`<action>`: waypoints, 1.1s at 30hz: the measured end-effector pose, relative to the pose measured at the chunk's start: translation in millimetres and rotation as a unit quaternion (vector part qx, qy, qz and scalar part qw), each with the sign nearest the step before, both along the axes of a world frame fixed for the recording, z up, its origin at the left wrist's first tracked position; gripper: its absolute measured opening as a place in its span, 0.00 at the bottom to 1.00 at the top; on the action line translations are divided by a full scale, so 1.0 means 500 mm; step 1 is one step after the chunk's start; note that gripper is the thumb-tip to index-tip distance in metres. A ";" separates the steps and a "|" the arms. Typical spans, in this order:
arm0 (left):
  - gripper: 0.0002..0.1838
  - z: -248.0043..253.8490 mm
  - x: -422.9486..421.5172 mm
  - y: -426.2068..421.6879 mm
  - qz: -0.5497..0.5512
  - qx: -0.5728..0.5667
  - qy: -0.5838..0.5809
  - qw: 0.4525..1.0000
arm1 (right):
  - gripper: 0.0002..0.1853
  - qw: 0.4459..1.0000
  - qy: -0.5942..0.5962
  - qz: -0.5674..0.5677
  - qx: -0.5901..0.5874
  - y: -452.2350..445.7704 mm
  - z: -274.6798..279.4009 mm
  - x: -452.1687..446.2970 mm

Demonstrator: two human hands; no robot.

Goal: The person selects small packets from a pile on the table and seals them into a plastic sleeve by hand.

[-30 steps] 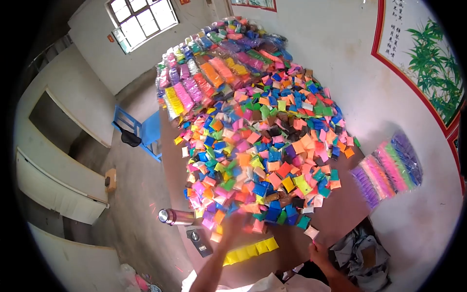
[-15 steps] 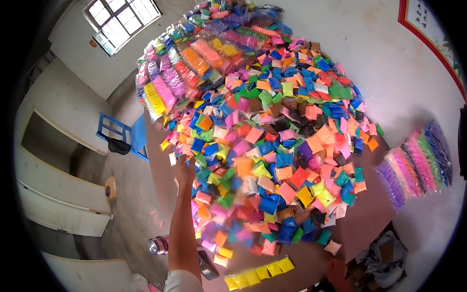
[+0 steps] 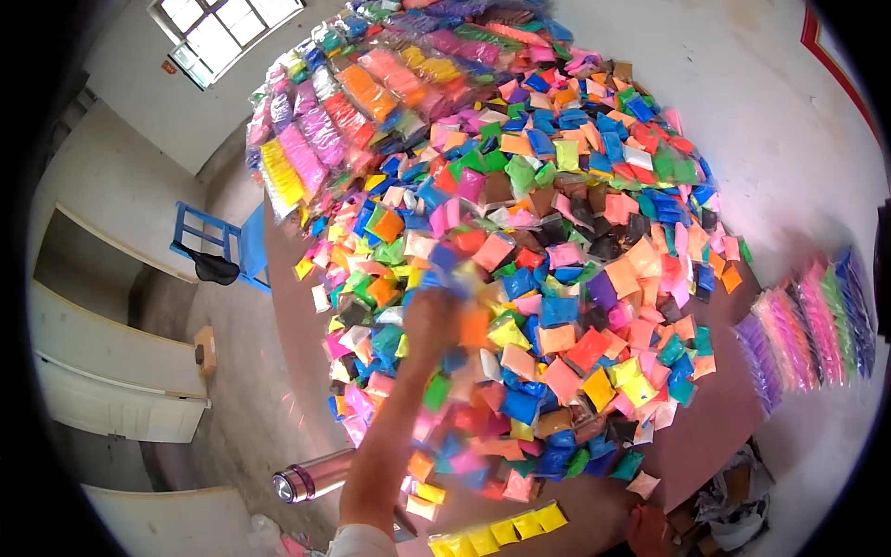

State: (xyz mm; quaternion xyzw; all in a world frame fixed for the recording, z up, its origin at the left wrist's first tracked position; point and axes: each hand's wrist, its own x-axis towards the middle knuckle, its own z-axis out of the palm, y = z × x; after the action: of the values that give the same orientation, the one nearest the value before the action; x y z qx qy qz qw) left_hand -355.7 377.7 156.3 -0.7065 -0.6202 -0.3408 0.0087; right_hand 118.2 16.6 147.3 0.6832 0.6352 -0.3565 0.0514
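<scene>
Bare table (image 3: 698, 444) flanks your plump, bright packets (image 3: 561, 382).
Your left hand (image 3: 432, 320) blurs over them; I can't tell its opening or hold.

The left hand (image 3: 431, 320), blurred, is over a heap of small colourful packets (image 3: 559, 311), its grip unclear; the right hand (image 3: 647, 531), in shadow, is at the near edge of the brown table (image 3: 701, 450). Nearby lies a yellow strip of packets (image 3: 502, 532), with a metallic flask (image 3: 317, 475) at left and filled clear bags (image 3: 367, 91) beyond the heap
</scene>
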 end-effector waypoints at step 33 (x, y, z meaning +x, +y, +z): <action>0.23 -0.058 -0.186 0.057 0.128 -0.151 -0.049 0.979 | 0.15 0.990 -0.026 -0.059 0.125 -0.076 -0.071 0.041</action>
State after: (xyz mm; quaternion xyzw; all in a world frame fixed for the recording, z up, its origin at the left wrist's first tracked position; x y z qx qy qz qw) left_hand -448.7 406.3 127.5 -0.5969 -0.7497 -0.2731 -0.0848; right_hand 138.7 -21.3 112.0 0.7296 0.6319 -0.2585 -0.0389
